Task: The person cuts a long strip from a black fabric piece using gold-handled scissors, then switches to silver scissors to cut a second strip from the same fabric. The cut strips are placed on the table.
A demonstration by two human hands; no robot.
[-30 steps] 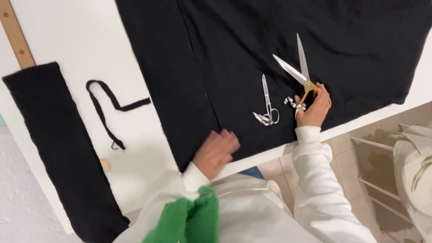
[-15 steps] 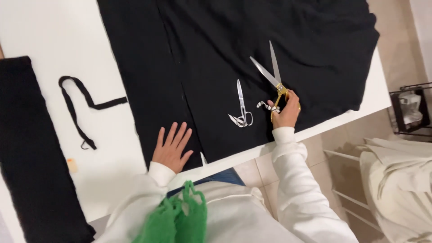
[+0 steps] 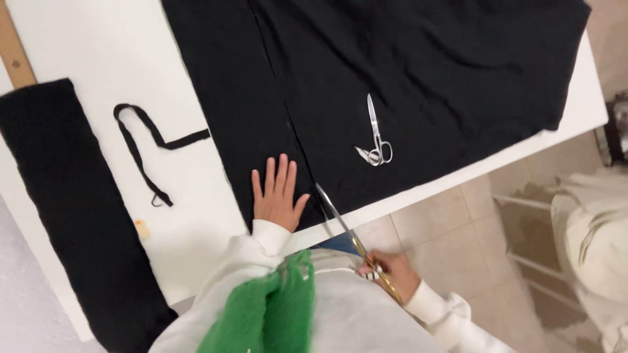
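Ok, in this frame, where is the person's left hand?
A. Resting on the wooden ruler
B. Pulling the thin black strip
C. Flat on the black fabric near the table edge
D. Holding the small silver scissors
C: the left hand lies open, fingers spread, pressed flat on the black fabric near the table edge, while the small silver scissors lie untouched further along the cloth.

Two scissors: large pair (image 3: 347, 229), small pair (image 3: 375, 134). Two hands: left (image 3: 277, 195), right (image 3: 391, 271). One fabric strip (image 3: 145, 147).
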